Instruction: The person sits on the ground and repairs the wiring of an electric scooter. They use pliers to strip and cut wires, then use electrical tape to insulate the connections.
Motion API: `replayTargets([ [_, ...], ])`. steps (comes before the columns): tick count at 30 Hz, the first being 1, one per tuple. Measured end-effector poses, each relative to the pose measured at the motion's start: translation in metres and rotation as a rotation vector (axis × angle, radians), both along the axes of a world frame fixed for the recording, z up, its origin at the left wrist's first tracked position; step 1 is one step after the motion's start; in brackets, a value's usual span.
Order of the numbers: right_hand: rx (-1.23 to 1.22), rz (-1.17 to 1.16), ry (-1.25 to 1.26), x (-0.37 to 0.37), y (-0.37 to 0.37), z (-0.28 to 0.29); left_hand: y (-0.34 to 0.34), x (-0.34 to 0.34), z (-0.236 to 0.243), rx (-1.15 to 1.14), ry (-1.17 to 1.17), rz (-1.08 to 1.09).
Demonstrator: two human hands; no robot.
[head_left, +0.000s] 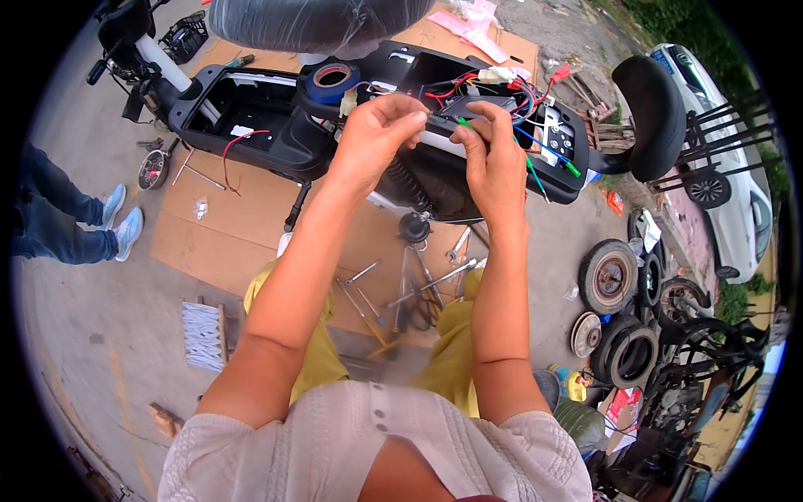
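Note:
Both my hands are raised over the opened black body (280, 155) of an electric scooter. My left hand (376, 138) is closed in a pinch at thumb and forefinger; what it holds is too small to make out. Just to its right, my right hand (493, 159) has thumb and fingers closed on a green-tipped wire (465, 124). Red, blue and white wires with a white connector (498, 75) lie in the compartment behind my hands. A blue-edged roll of tape (332, 77) rests on the scooter, left of the wires. A green-ended screwdriver or lead (572, 169) lies at the right.
A plastic-wrapped seat (318, 21) is above the body, a black backrest (648, 117) at the right. Wrenches and other tools (427, 284) lie on cardboard (209, 226) below. Tyres (608, 276) are piled at right; another person's legs (63, 205) stand at left.

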State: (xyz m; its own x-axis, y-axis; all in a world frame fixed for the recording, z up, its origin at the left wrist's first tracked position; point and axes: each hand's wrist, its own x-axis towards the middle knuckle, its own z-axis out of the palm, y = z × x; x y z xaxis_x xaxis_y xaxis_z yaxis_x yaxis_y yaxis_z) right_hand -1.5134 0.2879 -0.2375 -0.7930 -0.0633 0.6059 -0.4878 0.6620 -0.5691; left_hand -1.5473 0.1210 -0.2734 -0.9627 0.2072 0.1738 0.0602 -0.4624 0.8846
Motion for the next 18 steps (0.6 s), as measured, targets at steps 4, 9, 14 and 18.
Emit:
replayTargets([
  [4,0.047,0.009,0.021,0.0010,-0.0019,0.0025,0.0013,0.0022,-0.0003,-0.040,0.007,-0.009],
  [9,0.102,-0.012,0.024,0.0035,-0.0049,0.0039,0.0028,0.0015,-0.0033,-0.095,0.036,0.005],
  [14,0.098,0.042,0.077,-0.0018,-0.0021,-0.0008,0.0064,0.0029,-0.0029,-0.154,0.072,0.036],
  [18,0.107,0.067,0.096,-0.0010,-0.0008,-0.0003,0.0055,0.0032,-0.0017,-0.185,0.075,0.043],
])
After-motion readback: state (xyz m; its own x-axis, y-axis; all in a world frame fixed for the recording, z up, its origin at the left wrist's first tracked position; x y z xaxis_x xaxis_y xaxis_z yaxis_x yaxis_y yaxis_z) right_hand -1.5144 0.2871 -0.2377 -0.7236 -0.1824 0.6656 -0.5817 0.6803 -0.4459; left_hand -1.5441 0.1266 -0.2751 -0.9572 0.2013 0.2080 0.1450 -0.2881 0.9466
